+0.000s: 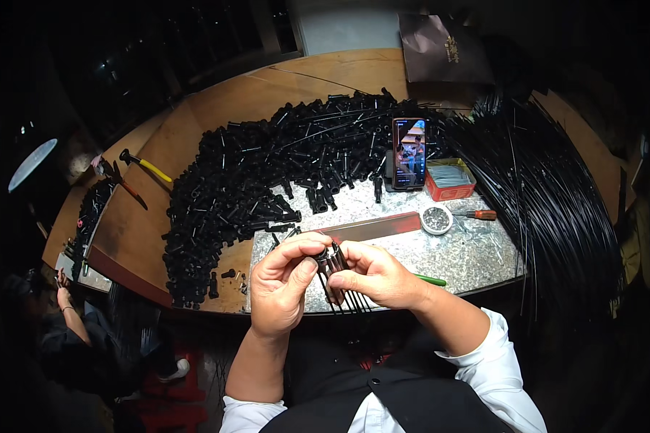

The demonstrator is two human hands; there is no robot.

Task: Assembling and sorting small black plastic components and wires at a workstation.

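Both hands meet at the table's front edge around a bundle of thin black rods, which look like umbrella ribs. My left hand pinches a small black plastic piece at their upper end between thumb and fingers. On the other side, my right hand closes on the rods, thumb across them, and their lower ends fan out downward. How the rods join the plastic piece is hidden by my fingers. Just beyond my hands lies a long reddish-brown bar on the mottled grey work surface.
A heap of black tubular plastic parts spreads along the back and left. Long black rods lie at right. Nearby are a phone, red box, white bowl, screwdriver, green-handled tool and hammer. Another person's hand shows far left.
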